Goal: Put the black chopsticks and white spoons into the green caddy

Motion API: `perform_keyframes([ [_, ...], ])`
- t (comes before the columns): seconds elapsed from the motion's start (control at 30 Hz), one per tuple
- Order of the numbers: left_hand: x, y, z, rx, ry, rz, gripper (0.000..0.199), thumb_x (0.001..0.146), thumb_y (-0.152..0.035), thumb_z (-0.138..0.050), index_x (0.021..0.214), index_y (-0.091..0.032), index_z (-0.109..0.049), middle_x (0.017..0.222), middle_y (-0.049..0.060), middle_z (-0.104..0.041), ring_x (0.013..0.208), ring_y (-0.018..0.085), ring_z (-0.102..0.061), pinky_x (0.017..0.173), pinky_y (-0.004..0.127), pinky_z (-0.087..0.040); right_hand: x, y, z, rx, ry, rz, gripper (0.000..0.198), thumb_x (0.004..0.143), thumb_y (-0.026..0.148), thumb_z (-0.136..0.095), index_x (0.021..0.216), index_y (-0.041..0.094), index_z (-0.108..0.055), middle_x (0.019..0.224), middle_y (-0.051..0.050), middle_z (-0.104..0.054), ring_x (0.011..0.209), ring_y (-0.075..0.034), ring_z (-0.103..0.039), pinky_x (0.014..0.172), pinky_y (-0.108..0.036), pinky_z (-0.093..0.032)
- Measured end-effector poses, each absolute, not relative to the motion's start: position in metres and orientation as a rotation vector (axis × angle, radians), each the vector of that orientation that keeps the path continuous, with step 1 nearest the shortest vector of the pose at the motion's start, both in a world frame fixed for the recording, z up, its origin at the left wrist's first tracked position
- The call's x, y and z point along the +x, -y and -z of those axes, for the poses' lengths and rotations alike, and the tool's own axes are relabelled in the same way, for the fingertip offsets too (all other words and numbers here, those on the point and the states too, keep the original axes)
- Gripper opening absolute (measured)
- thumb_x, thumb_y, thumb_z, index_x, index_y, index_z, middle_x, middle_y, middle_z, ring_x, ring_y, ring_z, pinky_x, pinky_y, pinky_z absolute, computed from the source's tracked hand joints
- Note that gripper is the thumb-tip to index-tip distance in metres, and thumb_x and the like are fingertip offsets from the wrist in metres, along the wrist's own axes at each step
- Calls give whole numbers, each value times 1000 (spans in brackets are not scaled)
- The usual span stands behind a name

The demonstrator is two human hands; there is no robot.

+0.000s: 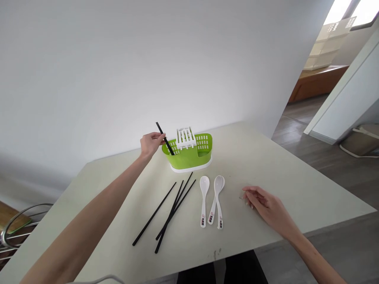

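Observation:
My left hand (151,142) pinches black chopsticks (160,129) at the left end of a green basket (186,159). Their lower ends are inside the left compartment, and they lean with their tops to the left. A white slotted piece (186,138) sits across the basket's middle, and the base below is white. On the table in front lie several more black chopsticks (154,213), some crossing each other. To their right is a white spoon (204,201), with two crossed white spoons (218,201) beside it. My right hand (263,203) rests near the table, right of the spoons, fingers loosely bent and holding nothing visible.
The pale table (251,157) has its back edge along a white wall (148,71). A metal rack (17,232) stands low at the left. A grey cable (103,278) shows at the front edge. Beyond the right edge is grey flooring (299,126).

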State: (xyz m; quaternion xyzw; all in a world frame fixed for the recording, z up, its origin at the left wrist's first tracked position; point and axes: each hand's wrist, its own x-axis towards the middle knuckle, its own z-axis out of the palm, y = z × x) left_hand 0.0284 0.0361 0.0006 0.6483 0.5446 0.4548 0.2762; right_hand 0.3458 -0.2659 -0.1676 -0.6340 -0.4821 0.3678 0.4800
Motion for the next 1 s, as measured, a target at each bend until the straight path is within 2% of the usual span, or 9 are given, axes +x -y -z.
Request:
perform_keyframes([
  [0.2,26,-47,3,1763,-1457,-1214,31,75,-38,-88,91,-15,-76,90,11,-81,71,22,-78,74,35,-68,345,266,163,-1550,1178,-880,51,95,71,-58,108,23,-72,90,-10,-76,75,-23,-68,68,-35,-56],
  [0.4,20,-44,4,1860,-1528,-1124,35,80,-42,-83,102,-16,-75,96,11,-80,80,22,-77,70,31,-64,344,268,159,-1566,1186,-870,53,94,73,-57,108,23,-72,85,-8,-75,73,-22,-67,68,-34,-55],
  [0.57,0,-17,19,1871,-1613,-1147,39,93,-54,-64,106,-18,-70,104,11,-78,80,20,-74,66,29,-58,345,268,163,-1569,1185,-877,53,94,71,-58,110,22,-71,90,-9,-75,76,-22,-67,72,-35,-55],
  [0.63,-11,1,31,1963,-1668,-988,38,92,-56,-61,99,-19,-69,101,10,-78,76,20,-72,69,31,-56,346,268,166,-1566,1180,-868,54,94,72,-59,112,22,-71,91,-9,-76,76,-22,-66,72,-35,-56],
  [0.7,-22,25,43,2111,-1645,-663,37,89,-57,-63,92,-21,-69,96,9,-78,78,22,-72,72,32,-55,347,267,169,-1568,1179,-862,55,93,72,-60,113,22,-71,92,-9,-76,76,-22,-66,72,-35,-56],
  [0.83,-34,79,66,2246,-1484,-101,46,85,-64,-62,98,-20,-68,99,10,-77,85,26,-72,73,35,-53,347,267,169,-1589,1186,-847,55,92,73,-59,111,22,-72,91,-10,-76,75,-22,-65,70,-36,-55],
  [1.0,-31,132,81,2345,-1532,6,45,91,-64,-56,99,-21,-64,108,14,-73,91,29,-71,75,38,-52,345,269,164,-1635,1215,-786,54,91,72,-60,107,23,-73,87,-8,-76,72,-21,-65,72,-36,-55],
])
